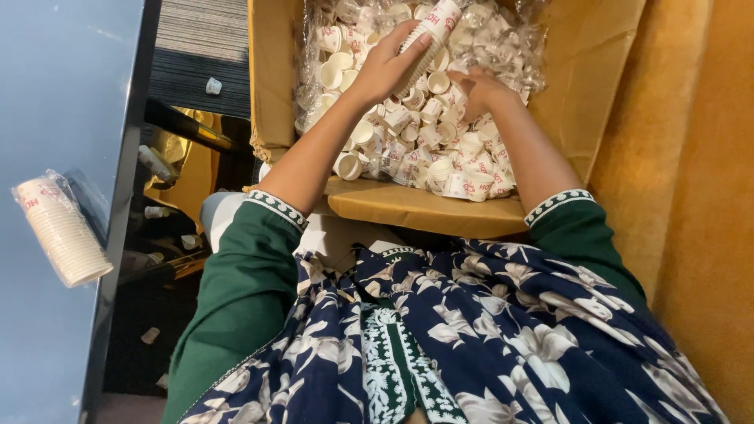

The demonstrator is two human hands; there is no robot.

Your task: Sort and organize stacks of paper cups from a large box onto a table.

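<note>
While left hand (pixel 386 64) grips nested stack of paper cups (pixel 428 43) over cardboard box (pixel 408 206), right hand (pixel 481 88) digs among loose cups (pixel 428 153), curled; grip unclear. Stacking step, seemingly; next: slot another cup squarely onto stack.

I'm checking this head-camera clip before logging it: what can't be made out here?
- Right hand: fingers buried among loose paper cups, so its grip is hidden.
- Cardboard box: far end cut off by the top edge.
- Stack of cups in the left hand: count too small to tell.
</note>
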